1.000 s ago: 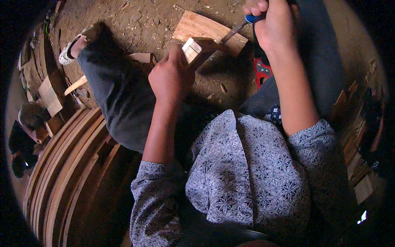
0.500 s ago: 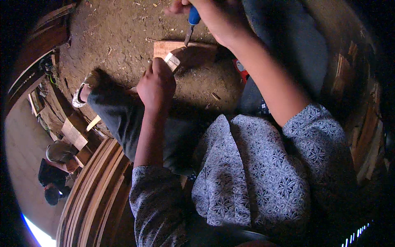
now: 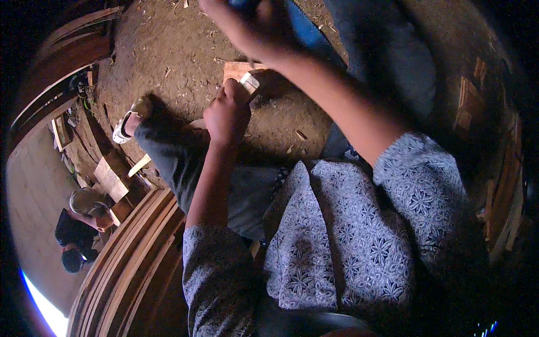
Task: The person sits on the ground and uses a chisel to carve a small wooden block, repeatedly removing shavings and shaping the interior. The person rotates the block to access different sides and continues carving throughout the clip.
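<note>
Left hand [image 3: 227, 115] clamped on pale wood block [image 3: 249, 83]; right hand [image 3: 252, 25] (blurred) gripping blue handle [image 3: 238, 4].

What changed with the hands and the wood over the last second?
The right hand has lifted its blue-handled tool up off the flat board, toward the top edge of the view. The left hand stays closed on the small pale wood piece, held over the board.
</note>
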The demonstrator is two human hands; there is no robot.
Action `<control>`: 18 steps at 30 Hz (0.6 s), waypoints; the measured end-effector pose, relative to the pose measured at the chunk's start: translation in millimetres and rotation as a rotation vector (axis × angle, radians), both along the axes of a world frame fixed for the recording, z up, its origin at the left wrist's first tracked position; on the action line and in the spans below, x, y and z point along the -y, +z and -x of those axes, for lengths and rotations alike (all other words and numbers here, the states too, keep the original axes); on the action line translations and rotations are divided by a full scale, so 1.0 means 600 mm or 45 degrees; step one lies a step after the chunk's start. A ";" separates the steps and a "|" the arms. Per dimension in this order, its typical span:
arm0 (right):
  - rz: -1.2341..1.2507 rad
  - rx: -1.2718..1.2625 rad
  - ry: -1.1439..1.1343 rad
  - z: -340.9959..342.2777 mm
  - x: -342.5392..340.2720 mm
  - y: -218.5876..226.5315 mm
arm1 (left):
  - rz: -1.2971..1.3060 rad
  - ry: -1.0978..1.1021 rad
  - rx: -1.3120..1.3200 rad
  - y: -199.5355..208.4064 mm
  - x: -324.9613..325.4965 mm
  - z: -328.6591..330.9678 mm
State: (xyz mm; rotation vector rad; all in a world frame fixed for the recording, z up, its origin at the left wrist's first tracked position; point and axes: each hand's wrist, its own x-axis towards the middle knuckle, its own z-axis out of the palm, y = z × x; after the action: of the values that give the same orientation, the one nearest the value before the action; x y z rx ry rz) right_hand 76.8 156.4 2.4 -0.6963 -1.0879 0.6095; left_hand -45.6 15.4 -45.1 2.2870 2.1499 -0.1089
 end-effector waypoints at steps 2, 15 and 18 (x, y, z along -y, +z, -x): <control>0.263 0.383 0.197 0.007 0.041 -0.088 | -0.009 0.013 -0.047 -0.003 -0.002 0.002; 0.425 0.284 0.459 -0.039 0.017 -0.046 | -0.031 -0.015 -0.010 0.003 -0.012 -0.001; 0.471 0.151 0.548 -0.055 0.024 -0.013 | -0.040 -0.016 -0.010 -0.006 0.001 0.012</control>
State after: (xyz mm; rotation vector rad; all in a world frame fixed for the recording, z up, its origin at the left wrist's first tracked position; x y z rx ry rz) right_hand 109.7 142.0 -5.2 -0.8287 -1.2612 1.1712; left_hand -53.1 14.7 -48.8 2.3207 2.1571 -0.0854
